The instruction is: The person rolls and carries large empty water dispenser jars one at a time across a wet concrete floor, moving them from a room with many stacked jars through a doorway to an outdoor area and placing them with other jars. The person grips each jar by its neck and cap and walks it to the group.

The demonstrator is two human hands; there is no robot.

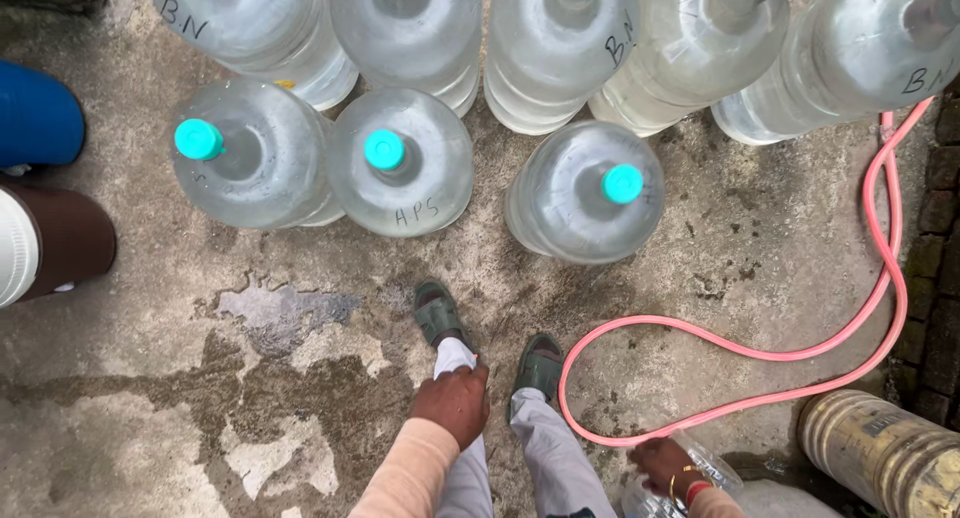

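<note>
Standing on wet concrete floor [200, 418] — water jugs [400, 163], pink hose [880, 278] nearby.

Clear plastic bottle [690, 473], tilted, low right, beside pink hose [800, 353] loop

Clear round water jugs [400, 163] (some teal-capped, some hand-marked) crowd the concrete ahead.

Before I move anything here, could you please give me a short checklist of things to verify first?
1. Grip of right hand on clear bottle: ok, held.
2. left hand free: ok, rests on the leg.
3. pink hose clear of the feet: not ok, it loops beside the right sandal.
4. front jugs capped: ok, teal caps on all three.
5. Hose end inside the bottle: cannot tell.
</note>
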